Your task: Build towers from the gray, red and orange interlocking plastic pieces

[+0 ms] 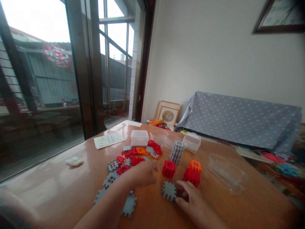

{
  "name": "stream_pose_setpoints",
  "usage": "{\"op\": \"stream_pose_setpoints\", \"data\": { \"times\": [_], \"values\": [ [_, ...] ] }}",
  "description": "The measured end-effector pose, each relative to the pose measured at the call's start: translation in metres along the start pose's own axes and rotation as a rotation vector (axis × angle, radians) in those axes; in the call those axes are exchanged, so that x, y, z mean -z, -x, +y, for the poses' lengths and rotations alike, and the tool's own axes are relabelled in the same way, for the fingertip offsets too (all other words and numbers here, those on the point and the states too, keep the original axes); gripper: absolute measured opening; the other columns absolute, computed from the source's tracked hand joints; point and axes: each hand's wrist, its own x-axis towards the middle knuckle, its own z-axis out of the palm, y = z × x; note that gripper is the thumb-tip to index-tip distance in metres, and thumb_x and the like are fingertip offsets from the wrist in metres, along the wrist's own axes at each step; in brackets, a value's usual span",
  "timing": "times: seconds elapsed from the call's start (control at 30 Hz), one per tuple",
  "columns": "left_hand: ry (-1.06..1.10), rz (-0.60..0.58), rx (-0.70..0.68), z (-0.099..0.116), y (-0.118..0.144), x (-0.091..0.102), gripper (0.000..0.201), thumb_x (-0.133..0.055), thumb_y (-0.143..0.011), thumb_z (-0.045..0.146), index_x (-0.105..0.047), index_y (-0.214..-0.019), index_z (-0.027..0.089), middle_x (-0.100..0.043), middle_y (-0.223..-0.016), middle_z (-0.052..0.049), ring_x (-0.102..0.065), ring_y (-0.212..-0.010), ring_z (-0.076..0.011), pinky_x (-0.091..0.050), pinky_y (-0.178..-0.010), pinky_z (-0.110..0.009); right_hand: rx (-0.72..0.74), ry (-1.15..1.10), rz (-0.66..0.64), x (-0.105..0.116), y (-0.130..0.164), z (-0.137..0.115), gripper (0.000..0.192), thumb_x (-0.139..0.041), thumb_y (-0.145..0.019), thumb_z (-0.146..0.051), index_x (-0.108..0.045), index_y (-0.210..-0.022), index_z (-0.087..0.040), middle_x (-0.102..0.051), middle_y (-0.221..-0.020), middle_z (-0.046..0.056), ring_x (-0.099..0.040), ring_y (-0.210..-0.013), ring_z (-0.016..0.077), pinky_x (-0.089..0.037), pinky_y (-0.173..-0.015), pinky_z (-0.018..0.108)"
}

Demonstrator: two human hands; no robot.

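My left hand (141, 175) rests on the wooden table (71, 187) at the edge of a pile of red, orange and grey interlocking tiles (133, 156), fingers curled over some of them; whether it grips one is unclear. My right hand (190, 198) touches a grey tile assembly (169, 190) lying in front of me. Just beyond stand a red tile cube (168, 168), and a red cube with an orange cube on top (194, 171). A stack of grey tiles (176, 152) leans behind them.
Two small clear boxes (139, 137) (192, 142) and a clear lid (226, 173) sit on the table, with a printed paper sheet (108, 140) and a crumpled white scrap (74, 161). Loose grey tiles (129, 205) lie near my left forearm. A window runs along the left.
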Motion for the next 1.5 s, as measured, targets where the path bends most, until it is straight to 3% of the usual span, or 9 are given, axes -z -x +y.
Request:
{"op": "stream_pose_setpoints", "data": {
  "times": [0.17, 0.37, 0.53, 0.7, 0.87, 1.0, 1.13, 1.3, 1.5],
  "values": [
    [-0.199, 0.232, 0.061, -0.032, -0.012, 0.006, 0.023, -0.057, -0.078, 0.017, -0.067, -0.098, 0.023, -0.069, -0.109, -0.009, -0.063, -0.105, -0.0286, -0.046, -0.087, -0.037, 0.016, 0.021, -0.026, 0.004, 0.002, -0.01, 0.044, -0.059, -0.083, -0.02, -0.065, -0.127, -0.021, -0.067, -0.116, 0.009, -0.065, -0.104, 0.0235, -0.05, -0.094, 0.037],
    [-0.327, 0.216, 0.226, -0.057, -0.019, 0.009, 0.029, -0.063, -0.076, 0.022, -0.068, -0.105, 0.023, -0.065, -0.121, -0.014, -0.06, -0.114, -0.0345, -0.045, -0.093, -0.046, -0.007, 0.017, -0.01, 0.003, 0.002, -0.006, 0.043, -0.058, -0.086, -0.025, -0.065, -0.129, -0.021, -0.067, -0.122, 0.01, -0.065, -0.107, 0.0248, -0.05, -0.097, 0.038],
    [-0.349, 0.246, 0.294, -0.056, -0.019, 0.011, 0.028, -0.056, -0.08, 0.017, -0.067, -0.106, 0.018, -0.065, -0.124, -0.019, -0.059, -0.116, -0.0386, -0.043, -0.096, -0.051, -0.007, 0.055, 0.005, 0.003, 0.002, -0.004, 0.046, -0.056, -0.083, -0.021, -0.065, -0.129, -0.022, -0.068, -0.119, 0.009, -0.065, -0.102, 0.0235, -0.051, -0.094, 0.037],
    [-0.368, 0.264, 0.165, -0.049, -0.022, 0.003, 0.038, -0.063, -0.08, 0.027, -0.066, -0.117, 0.024, -0.065, -0.128, -0.013, -0.054, -0.124, -0.0364, -0.032, -0.11, -0.055, -0.014, 0.051, 0.022, 0.003, 0.001, -0.003, 0.051, -0.055, -0.081, -0.017, -0.064, -0.131, -0.023, -0.068, -0.118, 0.008, -0.066, -0.097, 0.0223, -0.051, -0.092, 0.036],
    [-0.376, 0.27, 0.152, -0.048, -0.026, -0.007, 0.024, -0.064, -0.079, 0.026, -0.071, -0.102, 0.022, -0.071, -0.116, -0.013, -0.056, -0.121, -0.037, -0.024, -0.113, -0.061, -0.022, 0.062, 0.013, 0.002, 0.001, -0.005, 0.048, -0.054, -0.083, -0.021, -0.065, -0.13, -0.023, -0.069, -0.118, 0.008, -0.066, -0.1, 0.0225, -0.051, -0.09, 0.034],
    [-0.345, 0.392, 0.184, -0.047, -0.032, -0.003, 0.016, -0.056, -0.088, 0.026, -0.071, -0.087, 0.02, -0.072, -0.107, -0.012, -0.058, -0.116, -0.0334, -0.027, -0.112, -0.055, -0.017, 0.04, 0.028, 0.002, 0.003, -0.005, 0.046, -0.056, -0.085, -0.023, -0.065, -0.13, -0.023, -0.069, -0.12, 0.008, -0.066, -0.1, 0.023, -0.051, -0.09, 0.035],
    [0.092, 0.539, 0.163, -0.041, -0.036, 0.005, 0.021, -0.055, -0.089, 0.033, -0.07, -0.084, 0.019, -0.072, -0.093, -0.008, -0.064, -0.096, -0.0258, -0.045, -0.087, -0.036, -0.02, 0.018, 0.063, 0.002, 0.002, -0.004, 0.045, -0.057, -0.086, -0.026, -0.065, -0.131, -0.023, -0.071, -0.118, 0.009, -0.068, -0.095, 0.0232, -0.052, -0.089, 0.037],
    [0.956, 0.4, 0.117, -0.023, -0.029, 0.008, 0.017, -0.06, -0.077, 0.032, -0.06, -0.091, 0.021, -0.057, -0.062, 0.005, -0.051, -0.054, -0.0121, -0.04, -0.056, -0.023, -0.042, 0.006, 0.09, 0.002, -0.001, -0.002, 0.04, -0.056, -0.089, -0.029, -0.068, -0.127, -0.023, -0.075, -0.109, 0.009, -0.07, -0.1, 0.0255, -0.052, -0.09, 0.037],
    [1.042, 0.249, 0.09, -0.005, -0.023, 0.0, 0.024, -0.066, -0.072, 0.025, -0.056, -0.093, 0.019, -0.061, -0.073, 0.004, -0.053, -0.059, -0.0084, -0.036, -0.054, -0.019, -0.004, -0.072, 0.152, 0.002, -0.003, -0.014, 0.04, -0.056, -0.093, -0.034, -0.065, -0.129, -0.023, -0.073, -0.101, 0.007, -0.07, -0.09, 0.023, -0.054, -0.081, 0.036]
  ]
}}
